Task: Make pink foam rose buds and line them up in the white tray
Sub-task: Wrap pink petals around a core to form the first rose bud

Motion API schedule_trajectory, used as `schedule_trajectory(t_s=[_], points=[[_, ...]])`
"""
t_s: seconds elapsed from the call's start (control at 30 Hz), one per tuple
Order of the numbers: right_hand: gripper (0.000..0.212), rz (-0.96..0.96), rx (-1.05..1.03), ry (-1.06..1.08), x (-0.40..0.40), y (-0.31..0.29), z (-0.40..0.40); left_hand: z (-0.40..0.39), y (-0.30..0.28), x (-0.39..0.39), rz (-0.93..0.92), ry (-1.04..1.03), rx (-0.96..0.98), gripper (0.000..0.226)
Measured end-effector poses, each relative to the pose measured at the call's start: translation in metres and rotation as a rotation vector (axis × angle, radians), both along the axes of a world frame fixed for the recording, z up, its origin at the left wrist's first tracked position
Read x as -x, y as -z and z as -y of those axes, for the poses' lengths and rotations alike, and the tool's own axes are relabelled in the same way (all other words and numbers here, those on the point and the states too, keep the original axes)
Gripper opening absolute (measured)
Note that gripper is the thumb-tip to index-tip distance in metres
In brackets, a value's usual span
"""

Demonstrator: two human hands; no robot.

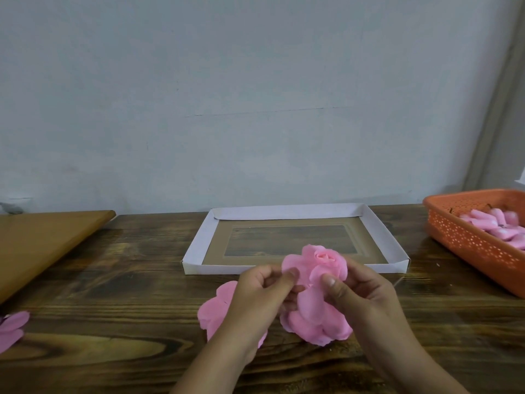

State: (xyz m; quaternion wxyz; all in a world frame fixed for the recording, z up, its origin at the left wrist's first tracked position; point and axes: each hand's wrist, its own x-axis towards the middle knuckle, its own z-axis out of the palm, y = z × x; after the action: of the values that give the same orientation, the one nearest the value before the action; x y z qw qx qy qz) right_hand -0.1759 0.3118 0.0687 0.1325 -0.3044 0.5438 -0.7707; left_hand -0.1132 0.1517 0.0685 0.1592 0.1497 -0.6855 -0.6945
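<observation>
Head view: both hands are pinching the pink foam rose, left hand and right hand curling thumbs onto its outer petals, bud axis pointing up-and-away toward the white tray lying empty just beyond the fingertips.

Glossy dark wood table, matt foam rose, perforated plastic basket.

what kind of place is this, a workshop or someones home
Probably a small home craft workbench rather than a factory: a dark wooden table against a plain wall, a folded white tray, and an orange basket of pink foam pieces. Both hands, left hand and right hand, shape a foam rose.
</observation>
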Motion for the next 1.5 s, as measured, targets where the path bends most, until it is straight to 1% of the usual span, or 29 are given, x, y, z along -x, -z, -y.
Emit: schedule_trajectory(t_s=[0.07, 0.2, 0.33, 0.53, 0.7, 0.8, 0.9, 0.93, 1.03, 1.1, 1.2, 1.3, 1.47, 1.5], points=[[0.052, -0.007, -0.006, -0.021, -0.001, 0.000, 0.000, -0.001, 0.001, 0.001, 0.012, 0.002, -0.001, 0.017], [0.044, -0.018, 0.007, -0.053, -0.001, 0.000, 0.000, -0.003, 0.000, 0.001, 0.042, -0.011, -0.033, 0.020], [0.037, -0.054, -0.029, -0.066, -0.002, 0.002, 0.002, -0.004, 0.000, 0.001, 0.105, -0.012, -0.097, 0.025], [0.030, -0.095, -0.047, -0.053, -0.005, 0.005, 0.003, -0.001, 0.000, 0.003, 0.175, -0.008, -0.189, 0.023], [0.032, -0.084, -0.037, -0.067, -0.005, 0.005, 0.004, -0.003, 0.001, 0.004, 0.119, -0.027, -0.243, 0.020], [0.039, -0.067, -0.027, -0.086, -0.003, 0.006, 0.003, -0.005, 0.001, 0.003, 0.015, -0.032, -0.160, 0.012], [0.042, -0.025, -0.017, -0.085, -0.001, 0.008, 0.004, -0.006, 0.002, 0.001, -0.110, -0.026, -0.022, 0.034], [0.040, -0.026, -0.025, -0.075, 0.000, 0.008, 0.005, -0.007, 0.002, 0.001, -0.137, -0.021, 0.018, 0.034], [0.034, -0.037, -0.054, -0.043, 0.003, 0.011, 0.004, -0.007, 0.004, 0.000, -0.166, -0.001, 0.113, 0.021], [0.028, -0.028, -0.046, -0.041, 0.004, 0.013, 0.005, -0.005, 0.006, 0.000, -0.156, -0.009, 0.142, 0.021], [0.025, -0.027, -0.013, -0.077, 0.004, 0.013, 0.005, -0.003, 0.006, 0.001, -0.145, -0.008, 0.155, 0.021], [0.029, -0.025, 0.007, -0.127, 0.003, 0.011, 0.005, -0.002, 0.007, 0.002, -0.160, 0.000, 0.129, 0.017], [0.029, -0.023, -0.007, -0.117, 0.003, 0.010, 0.005, -0.004, 0.007, 0.002, -0.194, 0.018, 0.079, 0.020], [0.028, -0.022, -0.011, -0.107, 0.003, 0.010, 0.005, -0.004, 0.007, 0.002, -0.214, 0.011, 0.058, 0.026]])
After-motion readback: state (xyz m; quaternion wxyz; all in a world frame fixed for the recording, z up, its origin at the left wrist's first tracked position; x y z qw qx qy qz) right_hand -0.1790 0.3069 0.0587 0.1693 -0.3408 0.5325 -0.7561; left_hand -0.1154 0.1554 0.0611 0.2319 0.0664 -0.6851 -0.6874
